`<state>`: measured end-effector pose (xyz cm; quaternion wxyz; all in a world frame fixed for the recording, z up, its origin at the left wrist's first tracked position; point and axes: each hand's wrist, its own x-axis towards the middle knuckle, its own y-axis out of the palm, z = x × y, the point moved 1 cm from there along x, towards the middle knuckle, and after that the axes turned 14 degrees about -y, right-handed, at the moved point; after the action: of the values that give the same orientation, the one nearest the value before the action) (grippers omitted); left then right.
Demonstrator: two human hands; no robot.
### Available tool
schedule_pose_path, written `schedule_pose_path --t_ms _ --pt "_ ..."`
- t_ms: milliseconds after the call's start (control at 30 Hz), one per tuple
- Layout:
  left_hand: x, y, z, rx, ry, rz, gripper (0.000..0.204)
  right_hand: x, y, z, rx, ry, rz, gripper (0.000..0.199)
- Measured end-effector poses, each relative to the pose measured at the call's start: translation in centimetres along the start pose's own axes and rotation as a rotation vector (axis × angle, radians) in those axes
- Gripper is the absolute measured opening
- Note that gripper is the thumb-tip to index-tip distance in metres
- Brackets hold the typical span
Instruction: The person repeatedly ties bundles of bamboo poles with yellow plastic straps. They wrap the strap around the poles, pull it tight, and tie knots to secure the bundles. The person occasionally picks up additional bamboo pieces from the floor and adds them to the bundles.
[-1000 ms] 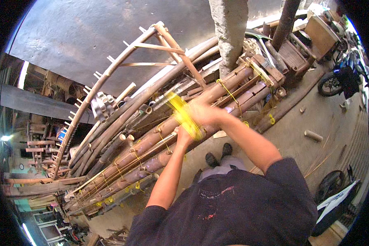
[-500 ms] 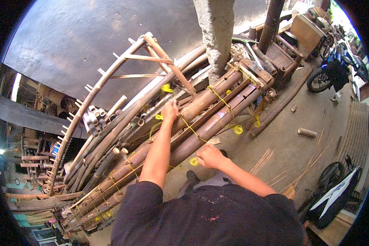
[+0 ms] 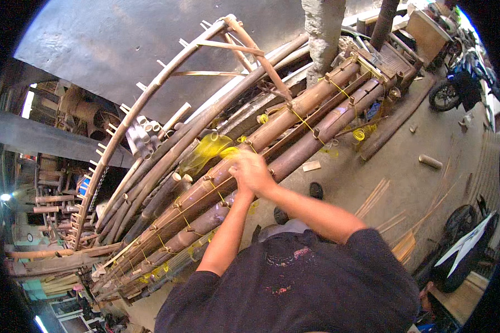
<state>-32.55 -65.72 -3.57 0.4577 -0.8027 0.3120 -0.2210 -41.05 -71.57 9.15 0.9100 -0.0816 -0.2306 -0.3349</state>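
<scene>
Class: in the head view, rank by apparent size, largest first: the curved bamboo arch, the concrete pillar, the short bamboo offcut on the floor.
1. Curved bamboo arch
2. Concrete pillar, though cut off by the frame's top
3. Short bamboo offcut, clearly smallest

Blurred yellow translucent strip looped over stacked brown bamboo poles

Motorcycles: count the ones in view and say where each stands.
2. One motorcycle stands at the upper right edge, beyond the end of the bamboo poles. A second motorcycle is at the lower right, partly cut off by the picture's rim. Others may be hidden.
</scene>
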Motion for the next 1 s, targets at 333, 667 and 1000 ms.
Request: schedule_pose_path --t_ms 333,667,1000 --pt "0.5 -5.0 -5.1 -0.006 -0.179 0.134 0.025 7.6 -5.6 -1.9 0.021 0.145 0.380 0.042" --pt "9.0 -10.6 -10.1 -0.564 -0.121 -0.063 0.028 -9.3 -7.2 -2.2 -0.287 0.070 0.712 0.040" --pt "10.8 -7.8 2.2 -0.109 -0.041 -0.093 0.037 -13.5 2.3 -0.4 -0.301 -0.004 0.737 0.038"
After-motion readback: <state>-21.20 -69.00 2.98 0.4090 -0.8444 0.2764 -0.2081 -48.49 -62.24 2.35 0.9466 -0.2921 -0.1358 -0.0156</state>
